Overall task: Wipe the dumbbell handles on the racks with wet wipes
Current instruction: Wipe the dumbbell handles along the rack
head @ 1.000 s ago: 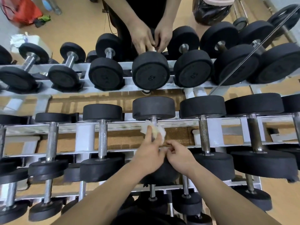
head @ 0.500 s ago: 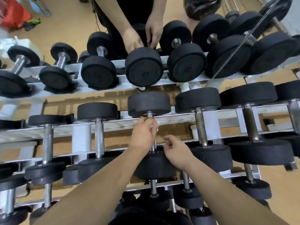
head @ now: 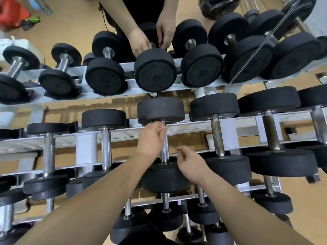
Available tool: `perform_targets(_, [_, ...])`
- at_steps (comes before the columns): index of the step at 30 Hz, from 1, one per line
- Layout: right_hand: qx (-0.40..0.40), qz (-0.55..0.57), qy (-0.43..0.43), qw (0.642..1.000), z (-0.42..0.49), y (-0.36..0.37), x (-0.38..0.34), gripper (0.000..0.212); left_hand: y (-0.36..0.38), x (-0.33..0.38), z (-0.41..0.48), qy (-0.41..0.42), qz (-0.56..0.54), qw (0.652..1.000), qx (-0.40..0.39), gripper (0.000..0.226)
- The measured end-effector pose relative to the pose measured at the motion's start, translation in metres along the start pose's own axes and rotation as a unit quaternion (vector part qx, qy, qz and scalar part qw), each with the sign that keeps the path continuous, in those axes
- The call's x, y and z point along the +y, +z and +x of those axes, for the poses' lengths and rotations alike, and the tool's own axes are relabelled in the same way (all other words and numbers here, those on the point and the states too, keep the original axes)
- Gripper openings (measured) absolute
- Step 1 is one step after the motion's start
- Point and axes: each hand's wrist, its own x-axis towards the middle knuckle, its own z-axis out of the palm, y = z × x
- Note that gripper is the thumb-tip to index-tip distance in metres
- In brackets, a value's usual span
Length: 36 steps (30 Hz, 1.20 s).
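Observation:
A black dumbbell with a steel handle (head: 165,149) lies across the middle tier of the white rack (head: 194,129). My left hand (head: 152,138) is wrapped around the top of that handle, just under the far weight head (head: 161,110). A sliver of white wet wipe (head: 165,129) shows at its fingers; most of the wipe is hidden inside the grip. My right hand (head: 190,164) rests on the near weight head (head: 164,177), fingers loosely curled and holding nothing.
Another person's two hands (head: 152,41) work on a dumbbell on the top tier straight ahead. Dumbbells fill the tiers left and right; the neighbour handle (head: 216,137) looks rusty. A thin rod (head: 256,48) slants across the right. A red bag (head: 12,15) lies on the floor far left.
My left hand slid up the handle from near its middle to its top end and closed over the wipe. The right hand stayed by the near weight head. The view shifted slightly.

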Motion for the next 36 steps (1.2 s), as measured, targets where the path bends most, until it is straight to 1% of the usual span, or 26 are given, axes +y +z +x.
perform_targets(2, [0.003,-0.002,-0.002,1.000,-0.002,0.000,0.000,0.037,0.009,-0.001,-0.016,-0.016,-0.008,1.000,-0.002,0.013])
perform_targets(3, [0.006,-0.002,-0.003,1.000,-0.002,0.000,0.001,0.037,0.010,-0.004,-0.022,-0.017,-0.008,1.000,-0.024,0.010])
perform_targets(4, [0.006,-0.003,-0.006,1.000,-0.001,0.000,0.002,0.036,0.007,-0.004,-0.026,-0.020,0.005,0.997,-0.068,0.008])
perform_targets(6, [0.005,-0.001,-0.009,1.000,-0.001,0.000,0.003,0.034,0.000,-0.004,-0.032,-0.033,0.056,0.983,-0.171,0.017])
perform_targets(8, [0.007,0.003,-0.015,1.000,-0.002,-0.001,0.004,0.034,-0.004,-0.001,-0.034,-0.056,0.050,0.973,-0.220,0.018])
perform_targets(9, [0.005,0.003,-0.021,1.000,-0.003,-0.001,0.004,0.034,-0.006,0.003,-0.033,-0.060,0.036,0.973,-0.219,0.019])
perform_targets(10, [0.000,0.001,-0.028,1.000,-0.004,-0.002,0.004,0.034,-0.007,0.008,-0.028,-0.060,0.029,0.977,-0.200,0.021])
perform_targets(14, [-0.020,0.004,-0.027,0.999,-0.005,-0.008,0.006,0.041,-0.005,0.022,0.003,-0.078,-0.013,0.996,-0.040,0.013])
perform_targets(16, [-0.026,0.016,-0.023,0.999,-0.005,-0.010,0.007,0.044,0.004,0.022,0.001,-0.084,-0.009,0.996,-0.008,0.012])
perform_targets(17, [-0.032,0.021,-0.023,0.999,-0.005,-0.012,0.006,0.044,0.007,0.021,-0.005,-0.091,-0.008,0.996,-0.015,0.011])
perform_targets(18, [-0.035,0.025,-0.024,0.999,-0.005,-0.012,0.007,0.045,0.009,0.018,-0.014,-0.090,0.006,0.995,-0.043,0.009])
perform_targets(21, [-0.035,0.036,-0.014,0.999,-0.005,-0.013,0.005,0.041,0.008,0.012,-0.039,-0.054,0.081,0.982,-0.161,0.015])
perform_targets(22, [-0.034,0.042,-0.008,0.999,-0.005,-0.013,0.003,0.041,0.005,0.012,-0.041,-0.052,0.086,0.978,-0.183,0.016])
perform_targets(23, [-0.032,0.056,0.003,0.998,-0.004,-0.014,0.001,0.040,0.003,0.012,-0.038,-0.053,0.088,0.977,-0.187,0.016])
perform_targets(24, [-0.029,0.079,0.012,0.996,-0.003,-0.015,-0.002,0.038,0.001,0.015,-0.032,-0.050,0.087,0.980,-0.173,0.017])
perform_targets(25, [-0.025,0.102,0.018,0.994,-0.001,-0.016,-0.006,0.036,0.000,0.017,-0.024,-0.044,0.086,0.985,-0.143,0.018])
perform_targets(28, [-0.012,0.175,0.035,0.984,0.006,-0.018,-0.017,0.030,0.003,0.023,-0.005,-0.020,0.069,0.997,-0.022,0.013])
perform_targets(29, [-0.010,0.192,0.042,0.980,0.009,-0.017,-0.020,0.030,0.005,0.023,-0.004,-0.018,0.057,0.998,-0.002,0.011])
perform_targets(30, [-0.009,0.203,0.049,0.978,0.012,-0.016,-0.023,0.028,0.008,0.020,-0.008,-0.018,0.047,0.999,-0.001,0.010])
perform_targets(31, [-0.008,0.207,0.060,0.976,0.013,-0.015,-0.025,0.024,0.010,0.017,-0.015,-0.019,0.039,0.999,-0.022,0.009])
perform_targets(34, [-0.013,0.237,0.098,0.966,0.012,-0.009,-0.027,0.021,0.003,0.004,-0.035,-0.041,0.032,0.987,-0.155,0.017])
perform_targets(35, [-0.006,0.243,0.103,0.965,0.010,-0.007,-0.029,0.020,-0.002,0.001,-0.039,-0.050,0.014,0.982,-0.184,0.014])
perform_targets(36, [0.005,0.243,0.100,0.965,0.009,-0.006,-0.030,0.018,-0.006,-0.001,-0.042,-0.055,-0.021,0.979,-0.194,0.011])
